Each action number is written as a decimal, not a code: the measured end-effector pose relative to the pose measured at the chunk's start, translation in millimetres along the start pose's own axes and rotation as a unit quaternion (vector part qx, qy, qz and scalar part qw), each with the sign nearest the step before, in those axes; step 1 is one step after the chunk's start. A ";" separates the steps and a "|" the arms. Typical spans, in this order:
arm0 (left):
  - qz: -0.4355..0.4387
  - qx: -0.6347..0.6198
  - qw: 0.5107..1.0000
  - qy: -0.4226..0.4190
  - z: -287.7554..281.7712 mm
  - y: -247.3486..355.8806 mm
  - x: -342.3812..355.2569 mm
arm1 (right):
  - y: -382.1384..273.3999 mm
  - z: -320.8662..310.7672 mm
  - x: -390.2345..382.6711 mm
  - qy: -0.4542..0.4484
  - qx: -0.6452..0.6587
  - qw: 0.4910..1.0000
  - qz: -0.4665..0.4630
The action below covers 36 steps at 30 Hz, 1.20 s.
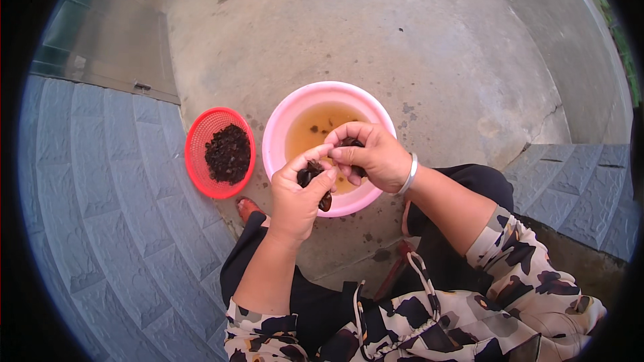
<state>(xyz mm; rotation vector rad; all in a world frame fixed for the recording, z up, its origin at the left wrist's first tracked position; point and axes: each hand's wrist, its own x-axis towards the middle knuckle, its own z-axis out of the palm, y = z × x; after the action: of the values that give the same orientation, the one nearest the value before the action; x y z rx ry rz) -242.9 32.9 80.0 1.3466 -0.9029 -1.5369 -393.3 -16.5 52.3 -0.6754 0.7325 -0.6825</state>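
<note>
My left hand [296,191] is closed around dark, glossy wood ear mushroom [314,177], its thumb pressed over the front of it. Close beside it, my right hand [376,157] is closed with thumb and fingers pinching more dark wood ear; a silver bangle circles that wrist. The fingertips of both hands nearly meet above the pink basin [274,141]. Murky amber water [305,133] fills its bottom, with a few dark bits in it. To the left stands a red plastic colander [195,161] holding a heap of dark wood ear pieces [229,154].
Concrete floor [349,27] with wet spots surrounds the basin. A grey-blue tiled wall [121,181] runs along the left, with a metal door [121,40] beyond it. More tiled wall [577,194] stands at right. My knees and feet flank the basin's near side.
</note>
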 end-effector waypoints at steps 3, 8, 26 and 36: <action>-0.057 -0.146 0.987 -0.040 -8.7 7.4 0.3 | -7.7 -7.4 -0.1 -0.010 0.075 0.997 0.014; -0.169 -0.289 0.935 -0.119 -19.3 16.3 0.4 | -15.5 -5.0 -2.9 -0.025 0.061 0.998 -0.018; -0.165 -0.285 0.938 -0.105 -23.6 6.5 6.5 | -18.7 -10.1 0.8 -0.080 0.162 0.984 0.001; -0.182 -0.462 0.862 -0.097 -26.4 0.9 8.8 | -15.2 -2.4 -4.9 -0.058 0.081 0.995 -0.004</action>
<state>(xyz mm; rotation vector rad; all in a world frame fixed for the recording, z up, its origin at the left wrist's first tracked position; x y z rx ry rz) -216.9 25.1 73.8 0.6598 0.0700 -2.0338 -402.6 -22.5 64.0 -0.5634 0.5615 -0.6969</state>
